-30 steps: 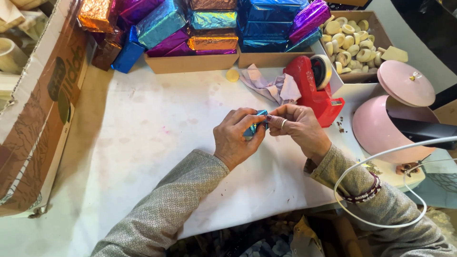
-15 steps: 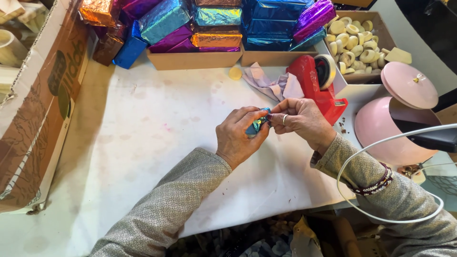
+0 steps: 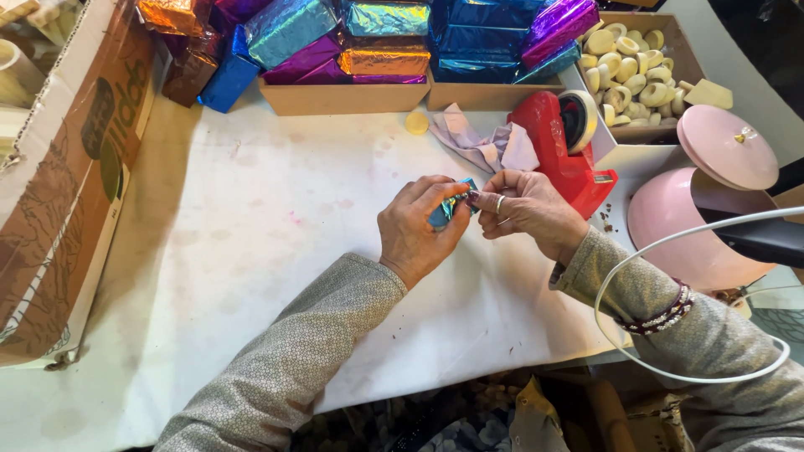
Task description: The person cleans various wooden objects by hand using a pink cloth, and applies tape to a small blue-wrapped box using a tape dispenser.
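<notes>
The small blue foil-wrapped piece (image 3: 444, 209) sits between our two hands above the middle of the white worktop (image 3: 251, 251). Our left hand (image 3: 419, 226) is closed around it, and our right hand (image 3: 523, 209) pinches its foil at the right end with fingertips drawn together. We judge the wrapping nearly done, with the end not yet sealed. Just right stands a red tape dispenser (image 3: 565, 151); far off, boxes hold finished foil packets (image 3: 377, 42) and unwrapped pale pieces (image 3: 624, 59).

Both arms wear grey, finely patterned knit sleeves. The right hand (image 3: 528, 209) carries a silver ring on one finger, and beaded bracelets circle that wrist over the cuff.
</notes>
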